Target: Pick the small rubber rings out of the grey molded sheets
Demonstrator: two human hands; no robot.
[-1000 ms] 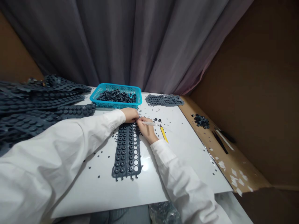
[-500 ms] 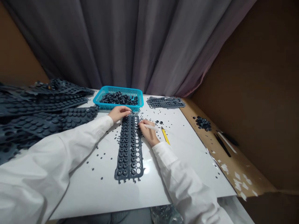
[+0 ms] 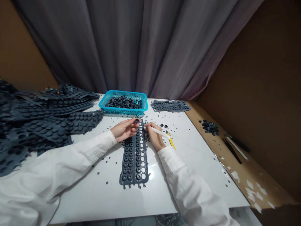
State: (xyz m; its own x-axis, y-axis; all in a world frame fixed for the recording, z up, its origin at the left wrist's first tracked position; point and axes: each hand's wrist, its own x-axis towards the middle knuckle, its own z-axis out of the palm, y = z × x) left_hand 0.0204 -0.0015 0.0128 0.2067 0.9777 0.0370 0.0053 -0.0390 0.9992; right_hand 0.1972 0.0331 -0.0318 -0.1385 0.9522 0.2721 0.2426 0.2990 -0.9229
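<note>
A dark rubber sheet (image 3: 134, 163) with rows of ring-shaped pieces lies lengthwise on the white table. Most of its right-hand column shows open holes. My left hand (image 3: 124, 129) is over the sheet's far end, with a small black rubber piece (image 3: 137, 121) pinched at its fingertips. To the right of the sheet's far part, my right hand (image 3: 154, 137) grips a slim white pen-like tool (image 3: 161, 133). The tool's tip is hidden by the fingers. A yellow-handled cutter (image 3: 172, 143) lies just right of that hand, and two loose black pieces (image 3: 164, 126) lie beyond it.
A blue basket (image 3: 124, 111) holding many black pieces stands at the back. Heaped rubber sheets (image 3: 51, 122) fill the left side. A punched-out sheet (image 3: 170, 105) lies back right. A pile of black pieces (image 3: 210, 127), dark tools (image 3: 232, 150) and white scraps sit on the brown board (image 3: 258, 175).
My left hand has moved right and toward me from the sheet's far edge, and a black piece now shows in its fingers. My right hand keeps the tool beside the sheet. The view shifted slightly.
</note>
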